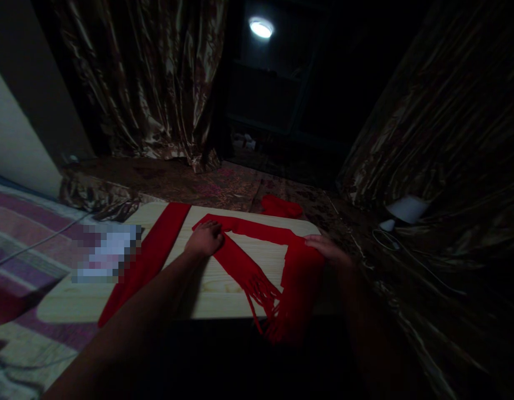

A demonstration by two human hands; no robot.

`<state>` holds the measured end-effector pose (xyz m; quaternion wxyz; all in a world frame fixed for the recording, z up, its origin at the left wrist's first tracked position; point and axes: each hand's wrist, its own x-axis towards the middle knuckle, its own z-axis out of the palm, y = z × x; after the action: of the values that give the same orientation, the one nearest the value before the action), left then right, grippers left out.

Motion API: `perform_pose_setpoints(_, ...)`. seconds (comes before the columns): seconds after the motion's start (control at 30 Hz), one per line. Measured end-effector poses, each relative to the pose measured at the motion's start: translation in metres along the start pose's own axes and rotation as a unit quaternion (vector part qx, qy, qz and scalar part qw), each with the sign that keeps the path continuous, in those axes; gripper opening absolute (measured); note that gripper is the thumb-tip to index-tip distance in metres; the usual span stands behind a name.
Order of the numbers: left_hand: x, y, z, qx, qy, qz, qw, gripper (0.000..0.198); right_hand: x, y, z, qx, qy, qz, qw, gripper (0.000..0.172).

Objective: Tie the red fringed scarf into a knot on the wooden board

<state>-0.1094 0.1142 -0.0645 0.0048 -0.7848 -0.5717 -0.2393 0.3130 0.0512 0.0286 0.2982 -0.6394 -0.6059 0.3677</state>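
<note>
A red knitted scarf (257,230) with long fringe lies in angled folds on a pale wooden table (235,283). My left hand (204,239) is on the fold at its far left corner, fingers bent over the cloth. At the right corner of the table, my right hand (325,248) grips the scarf's outer edge between its fingers and thumb, the thumb mostly hidden. The wide right part hangs over the near edge, its fringe by the other fringed end. A red strip (150,255) crosses the table on the left; whether it joins the scarf I cannot tell.
A blurred-out flat item (109,253) lies at the table's left. Red cloth (282,206) bunches behind the far edge. A striped bedspread (27,222) with a cable is at left. Patterned curtains (152,83) hang behind; a white lamp (408,209) with a cord stands right.
</note>
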Motion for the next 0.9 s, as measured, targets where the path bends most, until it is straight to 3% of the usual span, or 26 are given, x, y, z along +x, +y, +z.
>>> perform_pose_setpoints(0.13,0.001,-0.002,0.003,0.005,0.005,0.001,1.000,0.054,-0.010,-0.012,0.010,0.045,-0.149,-0.016,0.988,0.041)
perform_pose_setpoints(0.2,0.001,-0.002,0.003,0.003,0.007,0.001,1.000,0.053,-0.010,-0.018,0.019,0.047,-0.170,-0.029,0.984,0.041)
perform_pose_setpoints(0.33,0.000,0.000,0.001,-0.007,0.014,-0.001,1.000,0.051,-0.004,-0.029,0.029,0.133,-0.076,-0.061,0.986,0.043)
perform_pose_setpoints(0.53,0.000,0.000,0.001,-0.004,0.007,-0.008,1.000,0.051,0.021,-0.053,0.023,0.255,0.120,-0.120,0.952,0.040)
perform_pose_setpoints(0.6,0.000,-0.001,0.002,0.000,0.007,-0.009,1.000,0.052,0.026,-0.060,0.029,0.271,0.149,-0.118,0.944,0.037)
perform_pose_setpoints(0.67,0.000,-0.001,0.003,0.000,0.011,-0.004,1.000,0.051,0.026,-0.063,0.041,0.274,0.102,-0.098,0.951,0.035)
perform_pose_setpoints(0.8,0.000,-0.001,0.002,-0.004,0.015,0.003,1.000,0.050,0.021,-0.055,0.070,0.166,-0.111,-0.025,0.980,0.030)
perform_pose_setpoints(0.83,0.000,-0.001,0.001,-0.004,0.012,0.002,1.000,0.051,0.022,-0.052,0.075,0.134,-0.126,-0.012,0.983,0.027)
perform_pose_setpoints(0.9,0.000,0.000,0.000,-0.005,0.008,-0.001,1.000,0.052,0.028,-0.044,0.076,0.096,-0.058,-0.006,0.994,0.021)
